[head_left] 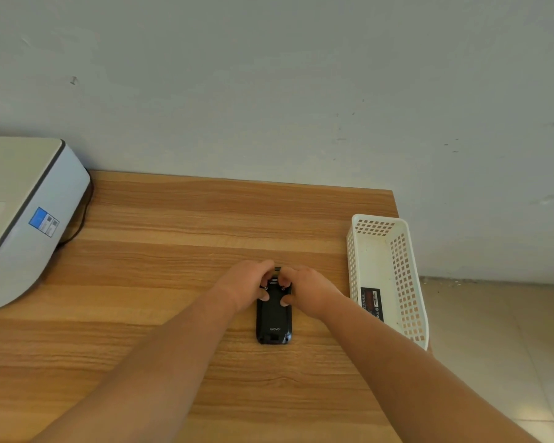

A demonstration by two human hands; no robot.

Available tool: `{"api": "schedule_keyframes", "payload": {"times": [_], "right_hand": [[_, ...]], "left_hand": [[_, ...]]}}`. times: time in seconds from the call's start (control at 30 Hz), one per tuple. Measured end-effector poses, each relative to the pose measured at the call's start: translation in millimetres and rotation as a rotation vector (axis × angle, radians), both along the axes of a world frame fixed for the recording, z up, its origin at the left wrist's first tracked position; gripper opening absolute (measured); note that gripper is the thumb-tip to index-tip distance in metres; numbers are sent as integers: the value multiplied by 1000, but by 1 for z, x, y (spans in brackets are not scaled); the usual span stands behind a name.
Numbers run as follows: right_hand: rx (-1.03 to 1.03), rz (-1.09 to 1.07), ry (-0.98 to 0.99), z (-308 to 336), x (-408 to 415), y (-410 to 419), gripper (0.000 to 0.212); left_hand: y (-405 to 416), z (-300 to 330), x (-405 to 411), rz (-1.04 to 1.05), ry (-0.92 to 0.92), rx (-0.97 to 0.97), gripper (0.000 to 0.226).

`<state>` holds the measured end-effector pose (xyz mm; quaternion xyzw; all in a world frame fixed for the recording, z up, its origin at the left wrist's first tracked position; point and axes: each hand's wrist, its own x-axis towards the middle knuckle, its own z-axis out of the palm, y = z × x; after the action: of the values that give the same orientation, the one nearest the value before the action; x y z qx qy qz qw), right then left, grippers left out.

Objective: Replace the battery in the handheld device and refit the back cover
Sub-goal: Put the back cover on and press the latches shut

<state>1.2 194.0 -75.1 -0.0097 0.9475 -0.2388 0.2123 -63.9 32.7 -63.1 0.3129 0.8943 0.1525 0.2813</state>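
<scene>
A black handheld device [273, 318] lies back-up on the wooden worktop [173, 238], its long axis running away from the person, with pale lettering visible near its near end. Both hands meet over its far end. The left hand [245, 287] comes in from the left, its grip closed onto the device's top left corner, thumb pressing on the back cover and fingers curled over the far edge. The right hand [304, 290] mirrors it from the right, grip likewise closed onto the top right corner, thumb resting on the cover. Between the two thumbs a pair of small round fittings shows on the back, and a little of the device's far tip pokes out between the knuckles. Just to the right, near the worktop's edge, stands a white perforated basket [403, 266]; inside it lies a dark battery [372, 302] with red and white markings. At the far left sits a white printer [29, 219] with a blue label, a dark cable trailing behind it.
</scene>
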Motion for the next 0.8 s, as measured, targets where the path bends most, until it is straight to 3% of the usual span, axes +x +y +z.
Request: {"api": "schedule_keyframes", "payload": {"times": [0.33,0.8], "right_hand": [[-72,-89,9,-4,6,-4,42],[-49,-77,-33,-2,-4,-5,43]], "left_hand": [[-8,2,7,5,40,49,26],[3,2,-8,-23,-60,-16,39]]}}
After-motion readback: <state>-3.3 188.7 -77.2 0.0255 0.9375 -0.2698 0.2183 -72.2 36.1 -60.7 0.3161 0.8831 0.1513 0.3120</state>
